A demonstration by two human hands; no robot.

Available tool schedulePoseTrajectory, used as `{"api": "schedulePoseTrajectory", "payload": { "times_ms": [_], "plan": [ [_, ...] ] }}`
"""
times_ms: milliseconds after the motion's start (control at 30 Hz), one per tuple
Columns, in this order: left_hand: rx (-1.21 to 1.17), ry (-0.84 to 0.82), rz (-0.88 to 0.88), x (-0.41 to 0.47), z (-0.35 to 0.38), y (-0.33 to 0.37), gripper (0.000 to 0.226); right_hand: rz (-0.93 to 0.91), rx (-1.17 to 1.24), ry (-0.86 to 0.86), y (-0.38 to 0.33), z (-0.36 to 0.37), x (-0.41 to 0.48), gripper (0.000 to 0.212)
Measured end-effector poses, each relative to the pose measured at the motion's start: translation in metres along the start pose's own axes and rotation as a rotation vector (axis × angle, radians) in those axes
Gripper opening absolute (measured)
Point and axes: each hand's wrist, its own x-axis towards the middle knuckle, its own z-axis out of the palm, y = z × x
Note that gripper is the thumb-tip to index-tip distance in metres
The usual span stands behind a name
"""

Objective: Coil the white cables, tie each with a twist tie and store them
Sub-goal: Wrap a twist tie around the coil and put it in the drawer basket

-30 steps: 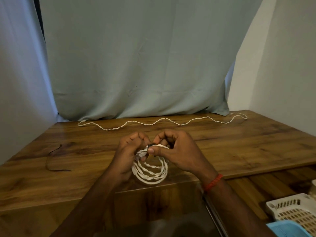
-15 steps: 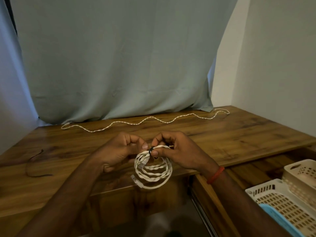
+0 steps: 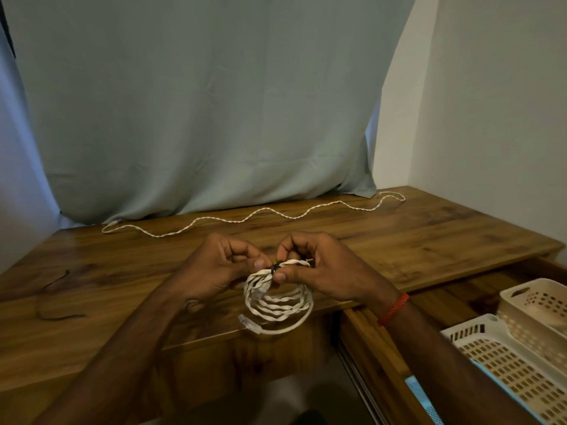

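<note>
My left hand point(image 3: 221, 265) and right hand point(image 3: 319, 265) pinch the black twist tie point(image 3: 276, 266) atop the coiled white cable point(image 3: 277, 305), held above the bench's point(image 3: 399, 237) near edge. I should twist snugly, keeping loops gathered.

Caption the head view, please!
Left hand and right hand grip a coil at its black tie; another cable lies loose on the table.
</note>
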Motion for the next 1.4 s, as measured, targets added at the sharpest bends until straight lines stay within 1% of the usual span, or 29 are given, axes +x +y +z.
{"api": "schedulePoseTrajectory", "payload": {
  "times_ms": [100, 167, 300, 367, 433, 500, 633, 700, 733, 800, 833, 900, 933, 1000, 1067, 1167, 1233, 1300, 1333, 1400],
  "plan": [
    [-0.041, -0.027, -0.016, 0.0, 0.0, 0.004, 0.023, 0.002, 0.043, 0.01, 0.003, -0.001, -0.001, 0.019],
    [-0.085, -0.027, -0.025, -0.001, 0.002, 0.007, 0.03, 0.0, 0.069, 0.031, 0.005, -0.001, -0.002, 0.019],
    [-0.097, -0.007, -0.041, -0.001, 0.004, 0.007, 0.042, -0.019, 0.028, 0.048, 0.003, 0.0, -0.001, 0.021],
    [-0.101, -0.004, -0.021, -0.001, 0.005, 0.006, 0.038, -0.036, 0.062, 0.09, 0.004, 0.002, 0.0, 0.022],
    [-0.138, 0.004, 0.0, -0.002, 0.01, 0.005, 0.025, -0.079, 0.067, 0.132, 0.007, 0.003, 0.002, 0.023],
    [-0.185, 0.053, 0.002, -0.001, 0.017, 0.002, 0.016, -0.125, 0.015, 0.159, 0.009, 0.004, 0.004, 0.023],
    [-0.232, 0.241, -0.003, 0.003, 0.031, -0.005, 0.028, -0.223, -0.094, 0.254, 0.006, 0.009, 0.008, 0.015],
    [-0.311, 0.296, -0.018, 0.005, 0.034, -0.007, 0.028, -0.302, -0.211, 0.319, 0.005, 0.014, 0.011, 0.014],
    [-0.366, 0.298, -0.03, 0.005, 0.034, -0.008, 0.03, -0.328, -0.266, 0.345, 0.005, 0.016, 0.012, 0.014],
    [-0.524, 0.25, -0.063, 0.004, 0.028, -0.009, 0.04, -0.347, -0.324, 0.386, 0.006, 0.018, 0.014, 0.014],
    [-0.617, 0.205, -0.083, 0.003, 0.024, -0.01, 0.048, -0.338, -0.307, 0.412, 0.006, 0.018, 0.014, 0.013],
    [-0.767, 0.112, -0.089, -0.001, 0.018, -0.015, 0.067, -0.298, -0.196, 0.483, 0.005, 0.017, 0.015, 0.012],
    [-0.826, 0.097, -0.082, -0.003, 0.017, -0.018, 0.075, -0.267, -0.14, 0.524, 0.005, 0.018, 0.016, 0.012],
    [-0.905, 0.13, -0.066, -0.008, 0.021, -0.029, 0.087, -0.204, -0.047, 0.6, 0.005, 0.019, 0.017, 0.012],
    [-0.943, 0.192, -0.07, -0.016, 0.034, -0.038, 0.084, -0.169, 0.022, 0.668, 0.006, 0.021, 0.019, 0.011],
    [-0.969, 0.268, -0.071, -0.02, 0.065, -0.044, 0.071, -0.138, 0.009, 0.723, 0.008, 0.025, 0.02, 0.009],
    [-1.02, 0.384, -0.041, -0.015, 0.078, -0.041, 0.06, -0.118, 0.009, 0.7, 0.009, 0.031, 0.02, 0.009],
    [-1.05, 0.481, -0.01, -0.008, 0.083, -0.037, 0.05, -0.122, -0.008, 0.653, 0.012, 0.039, 0.018, 0.013],
    [-1.062, 0.514, -0.019, -0.004, 0.083, -0.035, 0.046, -0.13, -0.035, 0.628, 0.014, 0.042, 0.017, 0.017],
    [-1.089, 0.563, -0.095, 0.002, 0.082, -0.032, 0.039, -0.148, -0.144, 0.586, 0.015, 0.044, 0.013, 0.023]
  ]
}}
